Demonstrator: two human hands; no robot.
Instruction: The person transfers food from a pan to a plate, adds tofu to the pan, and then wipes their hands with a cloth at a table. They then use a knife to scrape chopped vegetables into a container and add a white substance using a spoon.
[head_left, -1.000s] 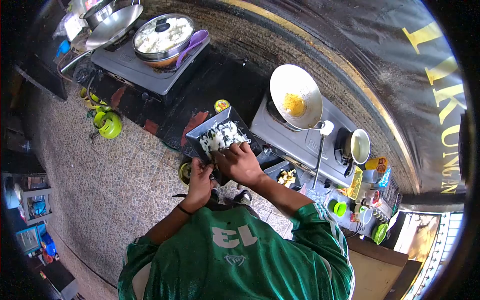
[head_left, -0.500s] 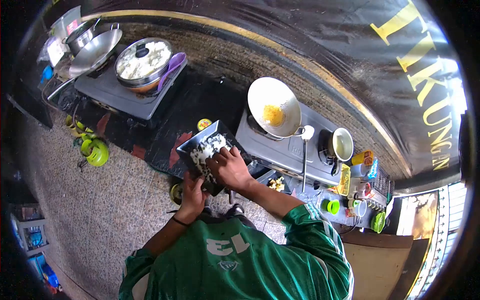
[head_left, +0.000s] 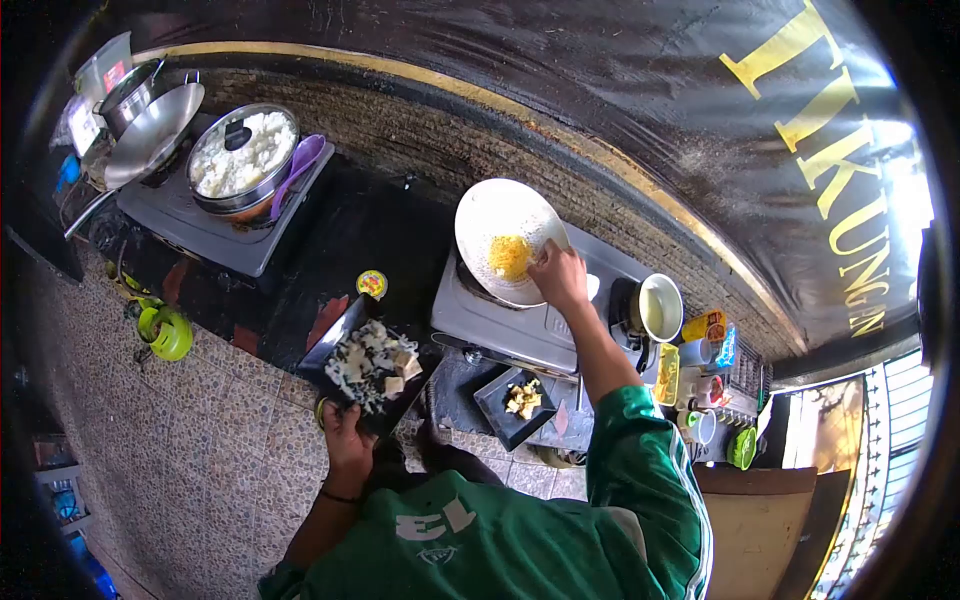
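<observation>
My left hand (head_left: 347,445) grips the near edge of a black square plate (head_left: 315,350), which tilts over the counter's front edge. White crumbly food that looks like rice (head_left: 352,362) and several pale cubes (head_left: 400,375) lie on it. My right hand (head_left: 562,275) reaches over the near rim of a pale wok (head_left: 488,215) on the stove. Its fingers bunch together, pointing down inside the wok beside yellow-orange crumbs (head_left: 509,257); whatever they hold is hidden. Behind the right wrist shows the white head of a ladle (head_left: 592,287).
Below the stove (head_left: 460,310) sits a second black plate (head_left: 490,405) with cut pieces. A small pot (head_left: 661,308) stands on the right burner. A glass-lidded pan (head_left: 243,155) and a purple spatula (head_left: 298,175) are on the left stove. A round yellow tub (head_left: 371,284) lies between.
My right hand has left the food on the plate and moved right, into the wok. My left hand has lowered the plate leftward. Pale cubes now show on it. The camera view has shifted.
</observation>
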